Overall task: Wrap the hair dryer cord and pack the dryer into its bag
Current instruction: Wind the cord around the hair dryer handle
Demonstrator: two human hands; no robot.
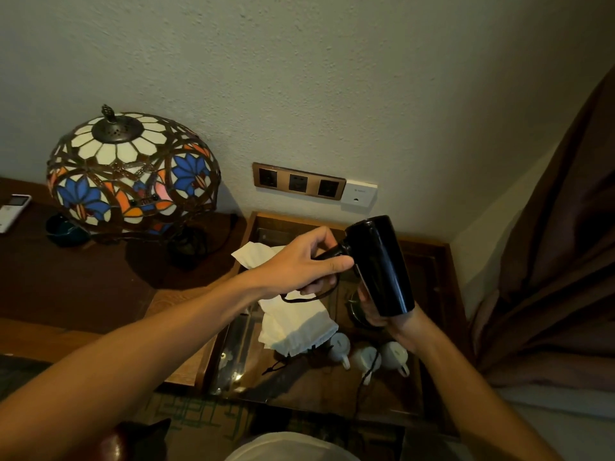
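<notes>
Your left hand [307,261] is closed around the handle of the black hair dryer [379,264], thumb and fingers wrapped tight, with a loop of the cord [307,298] hanging just beneath your palm. Your right hand [376,311] cups the barrel from below near its wide end, fingers mostly hidden. You hold the dryer in the air above the white bag [294,322], which lies on the glass-topped table [432,257].

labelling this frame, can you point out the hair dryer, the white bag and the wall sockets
hair dryer [379,264], head view, on the middle of its black barrel
white bag [293,322], head view, on the cloth below the left hand
wall sockets [298,182], head view, on the middle outlet of the bronze plate
</notes>
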